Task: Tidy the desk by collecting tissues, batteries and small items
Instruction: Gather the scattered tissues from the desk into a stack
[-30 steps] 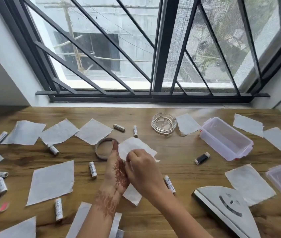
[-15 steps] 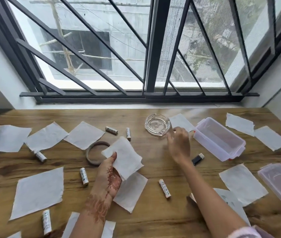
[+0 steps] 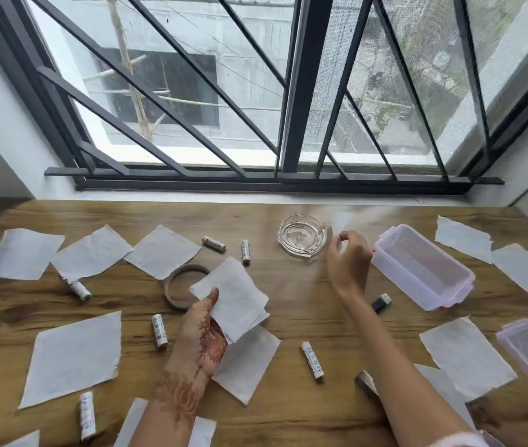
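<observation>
My left grip (image 3: 203,333) is closed on a small stack of tissues (image 3: 233,298), thumb on top, held over the middle of the bench (image 3: 288,304). My right grip (image 3: 349,262) has its fingers curled at a blurred tissue (image 3: 345,219) on the far side, between the glass ashtray (image 3: 301,235) and the open box (image 3: 398,279). I cannot tell whether it has hold. Judgement: the sheets are light, limp and easily torn. Pinch one corner, lift clear and avoid dragging.
</observation>
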{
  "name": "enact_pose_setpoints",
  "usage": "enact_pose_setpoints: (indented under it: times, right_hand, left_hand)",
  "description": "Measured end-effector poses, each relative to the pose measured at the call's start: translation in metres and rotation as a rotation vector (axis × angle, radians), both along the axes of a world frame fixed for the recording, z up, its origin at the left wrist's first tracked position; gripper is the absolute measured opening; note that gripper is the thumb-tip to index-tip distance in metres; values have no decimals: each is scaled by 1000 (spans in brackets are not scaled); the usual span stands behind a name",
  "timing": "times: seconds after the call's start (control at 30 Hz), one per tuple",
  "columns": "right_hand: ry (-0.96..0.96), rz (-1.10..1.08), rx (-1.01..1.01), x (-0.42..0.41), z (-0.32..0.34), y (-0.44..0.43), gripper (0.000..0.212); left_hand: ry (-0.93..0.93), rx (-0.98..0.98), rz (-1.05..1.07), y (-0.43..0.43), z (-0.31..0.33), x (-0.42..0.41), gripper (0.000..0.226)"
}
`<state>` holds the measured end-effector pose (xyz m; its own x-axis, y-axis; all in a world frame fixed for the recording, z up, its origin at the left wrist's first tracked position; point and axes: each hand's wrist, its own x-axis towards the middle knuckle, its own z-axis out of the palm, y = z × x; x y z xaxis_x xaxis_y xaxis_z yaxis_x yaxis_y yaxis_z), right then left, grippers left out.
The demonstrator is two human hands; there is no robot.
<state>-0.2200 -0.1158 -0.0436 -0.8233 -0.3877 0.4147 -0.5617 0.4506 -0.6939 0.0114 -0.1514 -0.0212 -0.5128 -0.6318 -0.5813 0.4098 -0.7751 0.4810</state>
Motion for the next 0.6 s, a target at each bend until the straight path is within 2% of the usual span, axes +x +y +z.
enact_pose_setpoints:
  times: [0.1,0.2,0.33,0.43,0.53,0.6]
  right_hand:
    - [75,177,-102,37,19,10,4]
    - [109,371,-121,79,30,23,5]
    - [249,656,-13,128,32,40,3]
    - [375,792,83,154,28,50,4]
    - [474,867,156,174,24,62,27]
    - [475,886,184,182,20,68,30]
  left_hand:
    - [-5,7,-20,-1,-7,1,29]
    - [8,-1,-58,4,-7,1,30]
    - [45,-32,-89,15,-5,7,37]
    - [119,-45,-77,25,1,14,47]
    - [144,-94,-27,34,8,23,48]
    - [124,-115,-28,39,8,30,44]
